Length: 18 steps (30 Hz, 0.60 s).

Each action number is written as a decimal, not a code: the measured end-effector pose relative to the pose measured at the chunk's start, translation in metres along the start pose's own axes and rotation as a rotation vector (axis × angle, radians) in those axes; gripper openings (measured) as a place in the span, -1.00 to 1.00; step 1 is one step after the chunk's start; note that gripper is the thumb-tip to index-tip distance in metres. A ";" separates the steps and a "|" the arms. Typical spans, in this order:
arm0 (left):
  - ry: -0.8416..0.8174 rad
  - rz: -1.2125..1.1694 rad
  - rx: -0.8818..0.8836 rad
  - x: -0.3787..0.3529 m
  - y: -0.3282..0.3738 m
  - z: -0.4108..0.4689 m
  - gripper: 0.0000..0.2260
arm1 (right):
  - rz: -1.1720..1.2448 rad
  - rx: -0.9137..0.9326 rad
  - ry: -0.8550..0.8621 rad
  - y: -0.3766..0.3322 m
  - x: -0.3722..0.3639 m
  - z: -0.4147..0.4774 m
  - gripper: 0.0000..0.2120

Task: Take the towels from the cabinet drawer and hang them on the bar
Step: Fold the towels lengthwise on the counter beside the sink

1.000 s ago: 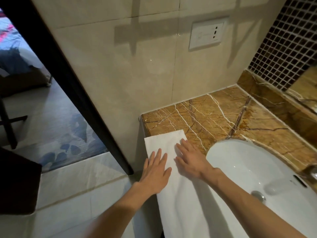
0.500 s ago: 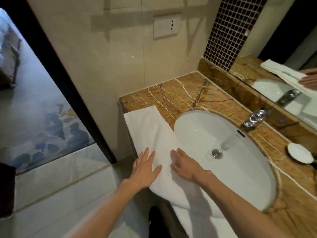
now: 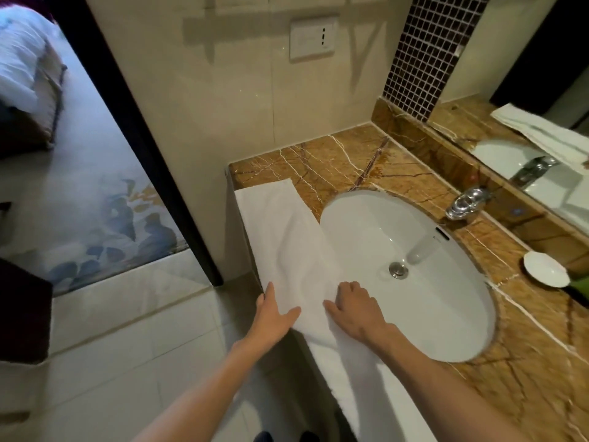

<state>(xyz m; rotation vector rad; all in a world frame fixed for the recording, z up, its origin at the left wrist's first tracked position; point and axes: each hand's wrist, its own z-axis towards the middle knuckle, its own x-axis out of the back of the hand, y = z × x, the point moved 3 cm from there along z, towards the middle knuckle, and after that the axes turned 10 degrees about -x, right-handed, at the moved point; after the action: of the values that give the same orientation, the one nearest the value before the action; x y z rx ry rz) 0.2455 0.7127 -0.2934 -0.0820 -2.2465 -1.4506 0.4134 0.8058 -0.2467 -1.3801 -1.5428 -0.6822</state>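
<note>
**Both hands on a white towel laid along the counter's front edge**

A pale tiled wall [image 3: 223, 106] fills the upper middle of the head view. To its left, a dark door frame opens onto a patterned carpet [image 3: 95, 202]. Light floor tiles [image 3: 127, 362] run below.

A brown veined marble countertop [image 3: 334, 161] meets the wall and extends to the right. A mirror [image 3: 526, 59] stands along its back, beside a strip of dark mosaic tile [image 3: 420, 52]. An oval white basin [image 3: 430, 298] is sunk into the counter.

The towel [image 3: 280, 231] is a long white folded strip. It lies flat on the counter's left front edge, between the basin and the drop to the floor. Its right side overlaps the basin rim, and its near end passes under the forearms and out of sight at the bottom.

The left hand [image 3: 271, 317] rests at the towel's left edge with straight fingers. Its thumb is spread out across the cloth.

The right hand [image 3: 358, 311] sits on the towel's right side, over the basin rim. Its thumb lies flat on the cloth and its fingers are curled under. The fingertips are hidden, so it cannot be told whether they pinch the towel. The two hands are near each other but apart.

A chrome faucet [image 3: 467, 202] stands behind the basin. A small white dish [image 3: 545, 268] sits on the counter to the right, and a white socket plate [image 3: 313, 38] is set in the wall. A metal drain [image 3: 398, 270] sits at the bottom of the basin.
</note>
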 end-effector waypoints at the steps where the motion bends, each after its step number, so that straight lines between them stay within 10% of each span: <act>1: 0.004 -0.029 0.004 -0.003 -0.012 0.006 -0.19 | 0.022 -0.020 -0.007 0.003 -0.001 -0.001 -0.57; 12: 0.272 -0.392 0.137 0.009 0.006 -0.004 -0.39 | 0.156 -0.092 0.032 0.010 0.006 -0.003 -0.61; 18: 0.144 -0.470 0.126 0.011 0.024 -0.013 -0.69 | 0.222 -0.138 -0.162 0.025 0.016 -0.004 -0.70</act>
<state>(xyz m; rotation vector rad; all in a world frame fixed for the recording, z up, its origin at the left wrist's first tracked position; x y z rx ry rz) 0.2472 0.7098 -0.2647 0.6088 -2.3255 -1.4718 0.4393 0.8152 -0.2353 -1.7171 -1.4589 -0.5596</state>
